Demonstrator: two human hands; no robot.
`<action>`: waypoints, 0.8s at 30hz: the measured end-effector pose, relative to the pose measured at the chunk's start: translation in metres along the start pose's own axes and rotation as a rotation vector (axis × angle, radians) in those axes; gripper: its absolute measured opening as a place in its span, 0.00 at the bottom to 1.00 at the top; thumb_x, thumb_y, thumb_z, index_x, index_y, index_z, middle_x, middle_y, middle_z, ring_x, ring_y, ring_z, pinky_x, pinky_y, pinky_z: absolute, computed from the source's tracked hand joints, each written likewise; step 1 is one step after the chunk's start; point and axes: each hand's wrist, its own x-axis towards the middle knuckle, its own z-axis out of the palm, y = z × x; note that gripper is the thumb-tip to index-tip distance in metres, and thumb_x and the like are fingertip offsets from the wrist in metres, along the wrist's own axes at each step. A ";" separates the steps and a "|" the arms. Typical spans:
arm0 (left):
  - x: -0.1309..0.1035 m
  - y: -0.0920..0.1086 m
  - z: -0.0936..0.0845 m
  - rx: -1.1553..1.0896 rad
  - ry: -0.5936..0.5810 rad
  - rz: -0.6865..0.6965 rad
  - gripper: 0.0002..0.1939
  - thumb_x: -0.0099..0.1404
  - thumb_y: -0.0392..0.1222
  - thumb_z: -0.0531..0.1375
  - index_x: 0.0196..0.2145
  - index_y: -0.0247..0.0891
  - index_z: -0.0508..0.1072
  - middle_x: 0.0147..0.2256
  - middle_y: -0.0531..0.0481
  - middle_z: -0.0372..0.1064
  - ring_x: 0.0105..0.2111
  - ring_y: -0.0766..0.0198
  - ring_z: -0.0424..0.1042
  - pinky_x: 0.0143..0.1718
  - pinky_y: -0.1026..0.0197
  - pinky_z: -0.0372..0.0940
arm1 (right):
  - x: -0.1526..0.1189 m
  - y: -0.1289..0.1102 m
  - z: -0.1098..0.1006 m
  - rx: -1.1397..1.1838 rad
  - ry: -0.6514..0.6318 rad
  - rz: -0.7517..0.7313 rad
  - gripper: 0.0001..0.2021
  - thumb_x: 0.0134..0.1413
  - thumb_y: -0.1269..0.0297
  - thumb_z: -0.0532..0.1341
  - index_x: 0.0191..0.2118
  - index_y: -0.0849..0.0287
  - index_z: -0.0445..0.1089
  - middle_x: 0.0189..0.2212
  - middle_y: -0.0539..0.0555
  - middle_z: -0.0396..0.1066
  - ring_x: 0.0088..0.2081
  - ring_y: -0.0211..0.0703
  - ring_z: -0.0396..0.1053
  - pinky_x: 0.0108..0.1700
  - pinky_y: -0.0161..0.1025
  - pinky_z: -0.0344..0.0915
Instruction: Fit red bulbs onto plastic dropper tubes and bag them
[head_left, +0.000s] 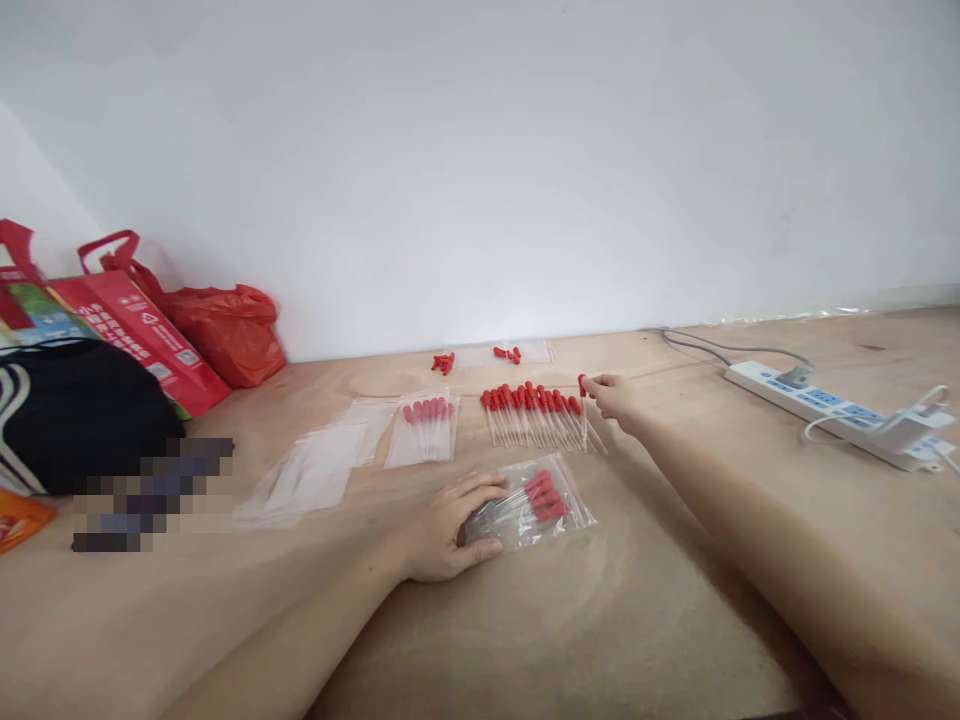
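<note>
My left hand (450, 525) rests at the near end of a clear zip bag (577, 505), thumb and fingers on either side of it, gripping it. Inside this bag lie several droppers with red rubber bulbs (547, 497). Farther right, my right hand (611, 393) pinches the red bulb of a dropper (583, 410), whose clear tube points down. Just left of it is a row of red-bulbed droppers (529, 415) lying side by side on the wooden table (570, 620). A second zip bag (422, 428) with several droppers inside lies to the left.
Flat clear bags (322, 465) are piled on the left. Loose red bulbs (442, 363) and more red bulbs (508, 354) lie near the wall. A white power strip (832, 410) with cables is at right. Red bags (225, 330) and a black bag (90, 415) stand at left.
</note>
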 end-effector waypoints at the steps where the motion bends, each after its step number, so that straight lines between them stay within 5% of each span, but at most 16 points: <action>1: 0.000 0.000 0.000 -0.001 0.001 -0.002 0.25 0.59 0.47 0.56 0.53 0.43 0.57 0.57 0.46 0.51 0.56 0.54 0.51 0.55 0.49 0.51 | -0.005 0.001 -0.005 0.055 -0.008 -0.013 0.16 0.47 0.50 0.55 0.21 0.59 0.61 0.17 0.50 0.64 0.17 0.33 0.58 0.19 0.31 0.55; 7: 0.000 0.000 0.000 0.004 0.015 0.011 0.23 0.59 0.45 0.56 0.52 0.43 0.59 0.57 0.47 0.51 0.56 0.55 0.53 0.55 0.50 0.51 | -0.048 0.015 -0.019 0.591 -0.026 -0.042 0.18 0.41 0.49 0.60 0.32 0.55 0.56 0.22 0.47 0.65 0.17 0.31 0.58 0.20 0.30 0.58; 11: -0.001 0.001 -0.001 0.015 -0.004 0.026 0.23 0.59 0.46 0.56 0.52 0.45 0.59 0.57 0.49 0.52 0.56 0.55 0.51 0.56 0.50 0.50 | -0.070 0.021 -0.018 0.608 -0.056 -0.044 0.23 0.39 0.53 0.61 0.41 0.52 0.53 0.21 0.43 0.63 0.20 0.33 0.62 0.23 0.33 0.62; 24: 0.000 0.002 -0.002 0.031 -0.026 0.014 0.26 0.59 0.47 0.55 0.55 0.43 0.54 0.57 0.47 0.53 0.57 0.54 0.51 0.56 0.49 0.50 | -0.091 0.025 0.004 0.777 -0.058 0.132 0.10 0.46 0.64 0.58 0.35 0.54 0.55 0.21 0.45 0.63 0.22 0.34 0.66 0.26 0.34 0.66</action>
